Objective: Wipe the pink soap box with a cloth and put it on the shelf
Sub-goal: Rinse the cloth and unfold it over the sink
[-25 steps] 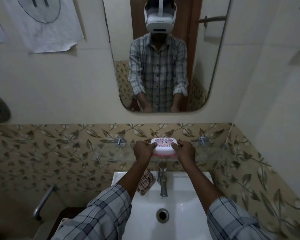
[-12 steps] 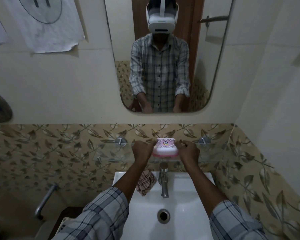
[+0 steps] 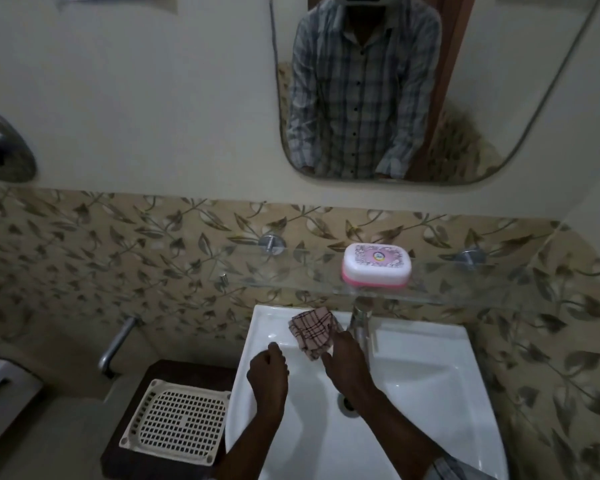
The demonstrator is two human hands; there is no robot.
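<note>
While the pink soap box (image 3: 377, 267) sits closed and upright on the glass shelf (image 3: 465, 289), at about one o'clock from the basin's middle and touched by neither hand, both hands are down over the white sink (image 3: 430, 368); the right hand (image 3: 345, 362) lies with fingers stretched toward the checked cloth (image 3: 313, 332), its fingertips at or just touching the cloth's near edge, with nothing clamped in it; the left hand (image 3: 268, 370) hovers loosely curled at about nine o'clock from the right, apart from it and empty; the cloth is bunched on the sink's back ledge, at eleven o'clock from the drain (image 3: 349, 405) and just beside the tap (image 3: 360, 323). Whether the box has had its wipe cannot be told from how things lie; as a judgement, the step in hand is reaching for the cloth. If wiping is left to do, the next move calls for pinching up the cloth, then lifting the box off the glass at twelve o'clock with the free hand, rubbing its lid and sides, and setting it flat again, clear of the shelf's front edge.
</note>
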